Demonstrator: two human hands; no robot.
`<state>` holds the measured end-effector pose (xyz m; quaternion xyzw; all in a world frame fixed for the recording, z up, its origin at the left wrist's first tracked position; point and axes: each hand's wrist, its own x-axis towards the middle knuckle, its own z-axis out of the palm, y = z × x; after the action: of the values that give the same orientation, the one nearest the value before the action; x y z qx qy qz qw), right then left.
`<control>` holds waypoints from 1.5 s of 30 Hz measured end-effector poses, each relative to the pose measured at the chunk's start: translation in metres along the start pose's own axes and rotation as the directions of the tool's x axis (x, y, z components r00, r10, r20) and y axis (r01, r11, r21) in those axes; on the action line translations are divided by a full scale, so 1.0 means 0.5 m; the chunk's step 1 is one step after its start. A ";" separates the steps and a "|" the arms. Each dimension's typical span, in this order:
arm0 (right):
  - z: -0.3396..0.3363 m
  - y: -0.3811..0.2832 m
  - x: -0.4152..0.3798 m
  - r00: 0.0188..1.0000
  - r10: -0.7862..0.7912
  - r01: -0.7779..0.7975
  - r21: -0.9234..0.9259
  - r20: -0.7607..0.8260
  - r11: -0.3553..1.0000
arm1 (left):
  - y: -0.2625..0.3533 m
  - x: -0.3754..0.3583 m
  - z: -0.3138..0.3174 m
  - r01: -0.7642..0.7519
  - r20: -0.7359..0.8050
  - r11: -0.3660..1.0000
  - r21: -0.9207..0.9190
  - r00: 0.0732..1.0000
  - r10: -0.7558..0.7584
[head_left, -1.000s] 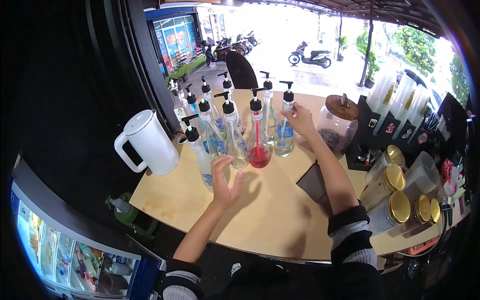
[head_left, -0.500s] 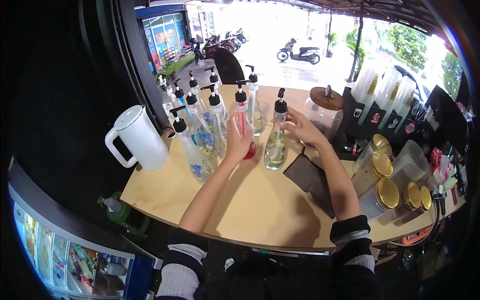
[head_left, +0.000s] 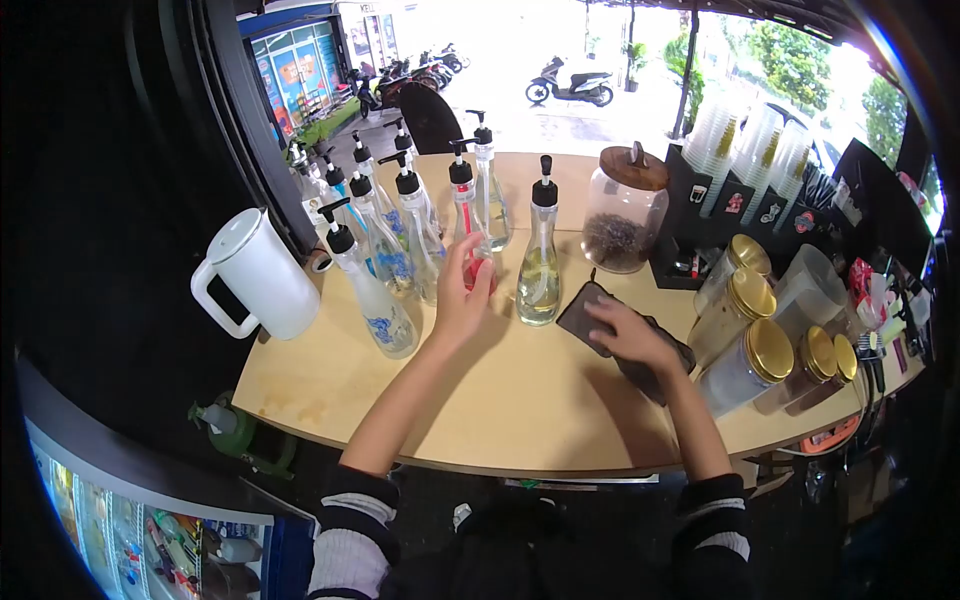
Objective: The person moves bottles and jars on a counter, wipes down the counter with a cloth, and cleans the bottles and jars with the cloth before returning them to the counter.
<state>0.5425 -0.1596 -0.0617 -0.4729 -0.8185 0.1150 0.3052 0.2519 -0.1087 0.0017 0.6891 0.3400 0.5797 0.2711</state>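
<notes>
My left hand [head_left: 463, 300] is beside the pump bottle of red liquid [head_left: 481, 274], thumb and fingers apart and overlapping its lower part. My right hand [head_left: 632, 336] lies over a dark cloth [head_left: 582, 318], fingers spread across its top; part of the cloth is hidden beneath the palm. Between my hands stands an upright pump bottle of pale yellow liquid [head_left: 539, 283] with a black pump top. Left of my left hand, several more clear pump bottles are grouped, among them a front one with a blue pattern [head_left: 387, 325].
A white pitcher [head_left: 265, 280] stands at the table's left. Behind the cloth is a glass jar with a wooden lid [head_left: 634, 172]. To the right are gold-lidded jars [head_left: 770, 350] and a black holder [head_left: 735, 198] with stacked plastic cups. The table's curved front edge [head_left: 540, 470] is near me.
My right hand has left the yellow-liquid bottle and come down onto the dark cloth, which now looks bunched. My left hand stays by the red bottle. The view has shifted slightly.
</notes>
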 end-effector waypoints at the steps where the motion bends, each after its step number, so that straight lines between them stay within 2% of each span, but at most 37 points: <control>1: 0.022 -0.015 -0.029 0.999 0.040 -0.045 -0.188 -0.028 0.981 | -0.004 0.013 0.001 -0.042 0.084 0.999 -0.018 0.996 0.043; 2: 0.034 -0.022 -0.042 0.995 0.073 -0.091 -0.367 -0.063 0.926 | -0.010 0.028 0.009 -0.041 0.084 0.999 -0.020 0.996 0.043; 3: 0.035 -0.027 -0.043 0.995 0.074 -0.093 -0.369 -0.063 0.925 | -0.021 0.046 0.023 -0.078 0.140 0.995 -0.065 0.986 0.087; 5: 0.036 -0.036 -0.050 0.986 0.078 -0.112 -0.233 -0.149 0.966 | -0.023 0.077 0.047 -0.107 0.198 0.988 -0.115 0.972 0.129; 7: 0.039 -0.024 -0.046 0.986 0.117 -0.136 -0.162 -0.121 0.977 | -0.017 0.106 0.061 -0.001 0.367 0.993 -0.116 0.929 0.044; 8: 0.037 -0.016 -0.040 0.985 0.148 -0.157 -0.094 -0.090 0.983 | -0.015 0.120 0.062 -0.001 0.369 0.993 -0.118 0.928 0.045; 9: 0.029 -0.018 -0.028 0.985 0.149 -0.157 -0.097 -0.093 0.983 | -0.016 0.134 0.062 0.053 0.434 0.994 -0.094 0.901 -0.007; 10: 0.017 -0.030 -0.012 0.963 0.107 -0.122 -0.048 -0.248 0.991 | -0.014 0.141 0.063 0.105 0.495 0.992 -0.066 0.867 -0.059; 11: 0.005 -0.042 0.006 0.915 0.068 -0.076 -0.005 -0.398 0.997 | -0.012 0.145 0.061 0.102 0.494 0.992 -0.069 0.868 -0.055; 12: -0.009 -0.065 0.026 0.915 0.066 -0.075 -0.007 -0.398 0.997 | -0.005 0.147 0.057 0.073 0.489 0.996 -0.048 0.872 -0.040; 14: -0.023 -0.121 0.065 0.769 0.153 -0.064 0.163 -0.620 0.984 | 0.002 0.147 0.052 0.047 0.485 0.999 -0.025 0.874 -0.029; 15: -0.016 -0.135 0.083 0.768 0.155 -0.066 0.164 -0.621 0.984 | 0.004 0.150 0.052 0.024 0.481 1.000 -0.020 0.877 -0.011; 17: 0.000 -0.160 0.111 0.707 0.049 0.050 0.119 -0.705 0.992 | 0.004 0.154 0.053 0.001 0.477 1.000 -0.017 0.879 0.008; 20: 0.029 -0.189 0.141 0.746 -0.043 0.139 0.092 -0.665 0.986 | 0.006 0.158 0.048 0.001 0.488 1.000 0.005 0.873 -0.003; 22: 0.058 -0.178 0.153 0.763 -0.075 0.156 0.071 -0.643 0.985 | 0.012 0.153 0.048 -0.062 0.470 0.998 0.018 0.881 0.047; 24: 0.089 -0.161 0.156 0.819 -0.146 0.145 -0.046 -0.555 0.988 | 0.012 0.152 0.051 -0.098 0.452 0.995 0.022 0.889 0.077; 25: 0.095 -0.151 0.161 0.819 -0.144 0.144 -0.044 -0.555 0.989 | 0.011 0.153 0.052 -0.134 0.433 0.991 0.024 0.895 0.111; 27: 0.106 -0.133 0.155 0.798 -0.291 0.197 -0.229 -0.528 0.953 | 0.009 0.160 0.048 -0.100 0.463 0.993 0.065 0.885 0.059; 29: 0.114 -0.125 0.136 0.821 -0.321 0.218 -0.261 -0.472 0.940 | 0.001 0.159 0.049 -0.065 0.497 0.993 0.101 0.868 0.007; 31: 0.120 -0.112 0.121 0.834 -0.363 0.250 -0.302 -0.415 0.920 | -0.005 0.161 0.052 -0.096 0.462 0.994 0.045 0.884 0.064; 32: 0.134 -0.099 0.111 0.867 -0.324 0.219 -0.293 -0.379 0.931 | -0.007 0.160 0.051 -0.145 0.463 0.988 0.058 0.880 0.102; 34: 0.143 -0.090 0.083 0.934 -0.216 0.149 -0.241 -0.284 0.959 | -0.003 0.160 0.047 -0.137 0.486 0.988 0.073 0.870 0.085; 35: 0.139 -0.080 0.077 0.934 -0.217 0.149 -0.243 -0.284 0.958 | 0.001 0.161 0.045 -0.132 0.509 0.987 0.089 0.858 0.069; 37: 0.132 -0.060 0.061 0.956 -0.042 0.040 -0.013 -0.289 0.999 | 0.016 0.155 0.045 -0.078 0.498 0.993 0.084 0.867 0.026; 38: 0.128 -0.047 0.061 0.948 0.000 0.010 0.030 -0.318 0.999 | 0.024 0.151 0.045 -0.023 0.487 0.996 0.081 0.873 -0.019; 39: 0.111 -0.043 0.060 0.947 0.001 0.009 0.031 -0.321 0.999 | 0.027 0.148 0.045 -0.025 0.490 0.996 0.082 0.872 -0.018; 41: 0.064 -0.032 0.054 0.917 0.131 -0.073 0.164 -0.377 0.984 | 0.029 0.148 0.049 -0.072 0.473 0.984 0.164 0.881 -0.014; 42: 0.048 -0.008 0.049 0.916 0.129 -0.071 0.163 -0.379 0.984 | 0.029 0.140 0.055 -0.075 0.473 0.984 0.164 0.881 -0.012; 43: 0.035 0.017 0.045 0.864 0.353 -0.137 0.508 -0.358 0.850 | 0.026 0.128 0.065 -0.057 0.406 0.990 0.129 0.914 0.000; 44: 0.030 0.039 0.041 0.797 0.549 -0.161 0.786 -0.253 0.596 | 0.022 0.118 0.073 -0.040 0.337 0.995 0.092 0.942 0.007; 45: 0.016 0.033 0.042 0.797 0.548 -0.160 0.787 -0.253 0.596 | 0.015 0.115 0.079 -0.041 0.336 0.995 0.093 0.942 0.008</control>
<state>0.5418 -0.1325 -0.0676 -0.4811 -0.4864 0.3737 0.6263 0.2973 -0.0675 0.0355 0.7944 0.3084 0.4398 0.2835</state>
